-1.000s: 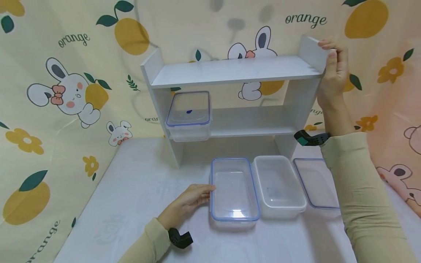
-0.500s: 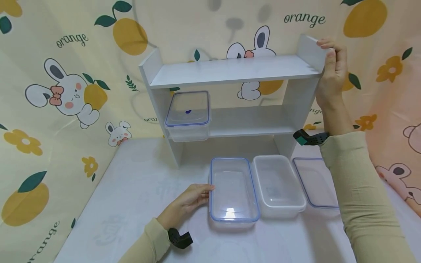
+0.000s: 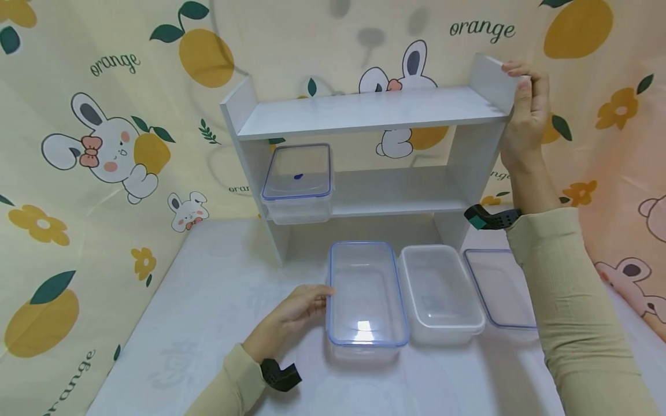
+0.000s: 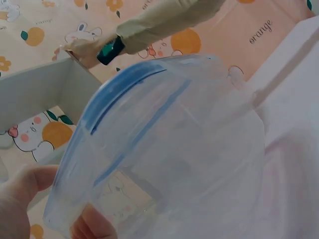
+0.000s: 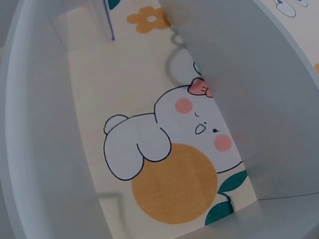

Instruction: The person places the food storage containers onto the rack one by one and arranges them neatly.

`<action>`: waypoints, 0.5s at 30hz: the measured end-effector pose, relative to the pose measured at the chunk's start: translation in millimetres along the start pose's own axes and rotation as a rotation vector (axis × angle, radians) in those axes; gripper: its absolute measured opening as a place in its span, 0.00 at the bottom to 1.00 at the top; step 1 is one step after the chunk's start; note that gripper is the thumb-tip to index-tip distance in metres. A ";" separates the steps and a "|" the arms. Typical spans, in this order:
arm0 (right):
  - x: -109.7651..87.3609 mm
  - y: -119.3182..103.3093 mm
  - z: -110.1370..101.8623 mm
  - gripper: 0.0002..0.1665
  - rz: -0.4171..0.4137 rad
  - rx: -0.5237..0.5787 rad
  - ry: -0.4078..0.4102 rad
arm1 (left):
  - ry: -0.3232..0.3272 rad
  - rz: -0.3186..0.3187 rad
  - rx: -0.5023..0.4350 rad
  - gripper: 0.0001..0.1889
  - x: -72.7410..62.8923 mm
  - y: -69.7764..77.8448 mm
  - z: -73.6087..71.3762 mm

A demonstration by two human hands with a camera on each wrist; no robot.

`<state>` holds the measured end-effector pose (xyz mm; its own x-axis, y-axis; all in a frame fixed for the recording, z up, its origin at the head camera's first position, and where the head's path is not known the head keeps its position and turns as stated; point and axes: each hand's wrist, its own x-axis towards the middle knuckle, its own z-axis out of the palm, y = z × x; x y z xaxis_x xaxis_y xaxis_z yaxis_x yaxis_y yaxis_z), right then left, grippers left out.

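My left hand [image 3: 293,315] grips the left side of a clear plastic food container [image 3: 366,294] with a blue-edged lid. In the left wrist view the thumb [image 4: 37,179] is at the lid's edge, fingers below, and the container looks tilted. Up at the right, my right hand [image 3: 525,115] holds the top of the side panel of a white two-tier shelf [image 3: 374,110], fingertips hooked over its edge. That hand does not show in the right wrist view, which looks into the shelf [image 5: 40,129]. Another lidded container [image 3: 298,182] sits on the middle tier's left end, jutting past its front edge.
Right of the held container stands a lidless clear container [image 3: 442,294]. Beyond it a blue-edged lid [image 3: 502,289] lies flat, partly behind the right sleeve [image 3: 577,289]. Everything rests on a white-covered table [image 3: 171,323] before a printed cloth backdrop [image 3: 203,133].
My left hand and the lidded container have risen slightly and shifted a little left, away from the lidless one. My right hand has stayed on the shelf's side panel.
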<state>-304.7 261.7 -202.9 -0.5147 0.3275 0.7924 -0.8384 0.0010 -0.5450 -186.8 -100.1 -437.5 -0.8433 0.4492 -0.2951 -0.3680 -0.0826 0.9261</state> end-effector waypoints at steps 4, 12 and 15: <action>0.9 1.0 -0.8 0.16 0.001 0.002 0.002 | 0.004 0.010 0.011 0.11 0.9 4.1 2.7; -2.2 -5.6 2.4 0.16 -0.001 0.002 -0.006 | -0.014 0.030 0.026 0.06 -4.5 14.3 7.2; -1.1 -3.7 1.9 0.16 0.000 0.010 -0.004 | -0.017 0.034 0.033 0.06 -6.8 19.6 9.8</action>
<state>-301.4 259.6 -201.2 -0.5154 0.3233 0.7936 -0.8403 -0.0088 -0.5421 -184.5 -96.1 -415.1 -0.8482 0.4620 -0.2590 -0.3256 -0.0692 0.9430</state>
